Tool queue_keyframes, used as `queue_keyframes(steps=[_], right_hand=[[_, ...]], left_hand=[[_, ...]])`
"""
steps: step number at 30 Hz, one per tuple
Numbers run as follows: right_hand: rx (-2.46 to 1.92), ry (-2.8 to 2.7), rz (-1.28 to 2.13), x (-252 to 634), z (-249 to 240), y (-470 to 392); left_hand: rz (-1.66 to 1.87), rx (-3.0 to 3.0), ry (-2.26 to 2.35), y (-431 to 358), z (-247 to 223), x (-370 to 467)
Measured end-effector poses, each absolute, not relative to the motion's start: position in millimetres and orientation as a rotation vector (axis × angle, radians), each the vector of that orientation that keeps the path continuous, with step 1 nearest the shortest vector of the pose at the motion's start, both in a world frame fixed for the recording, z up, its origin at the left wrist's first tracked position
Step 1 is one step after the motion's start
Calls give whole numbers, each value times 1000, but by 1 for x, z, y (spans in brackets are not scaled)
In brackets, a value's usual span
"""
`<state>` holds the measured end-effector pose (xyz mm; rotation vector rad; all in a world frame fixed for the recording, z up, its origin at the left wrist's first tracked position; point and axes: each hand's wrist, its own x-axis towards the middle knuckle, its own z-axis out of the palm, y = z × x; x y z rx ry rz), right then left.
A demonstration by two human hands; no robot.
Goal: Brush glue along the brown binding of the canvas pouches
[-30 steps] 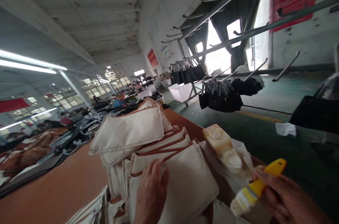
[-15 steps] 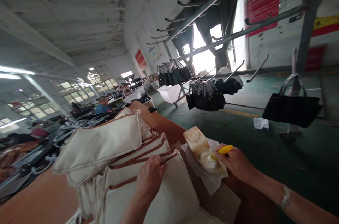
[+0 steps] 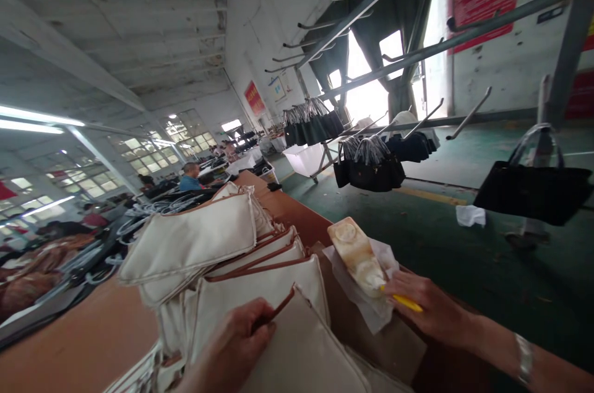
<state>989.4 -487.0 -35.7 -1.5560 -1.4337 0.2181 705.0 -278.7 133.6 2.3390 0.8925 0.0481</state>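
Observation:
My left hand (image 3: 239,337) pinches the brown top edge of a cream bag piece (image 3: 301,349) at the front of a stack. That edge is lifted to a point beside my thumb. My right hand (image 3: 431,301) grips a yellow-handled brush (image 3: 407,302), its tip down at the near end of a shallow tray (image 3: 350,238) coated with a pale, glue-like substance. Under the tray lies crumpled white paper (image 3: 378,317) on a brown board (image 3: 394,353). Behind my left hand, more cream bag pieces (image 3: 199,235) with brown edging are piled up.
The brown table (image 3: 97,334) runs away from me. Black cords and brown material (image 3: 28,281) lie at left. A metal rack (image 3: 385,74) with black handbags (image 3: 371,170) stands at right. A seated person (image 3: 190,177) is farther back.
My left hand has come nearer, pulling up the edge of the front bag piece. My right hand has shifted slightly down and right, and the brush handle now tilts downward. The view has turned slightly left.

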Motion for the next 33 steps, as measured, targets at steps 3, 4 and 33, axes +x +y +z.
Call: queue_keyframes(steps=[3,4,33], right_hand=[[-1544,-1544,244,980,-32,-507],[-1545,-1488,239,977,-29,-511],[-1134,-689,517,917,49,-470]], left_hand=[[91,2433,994,-287,98,702],[121,2426,1019,-290,89,703],[283,2327,581,-355,62,704]])
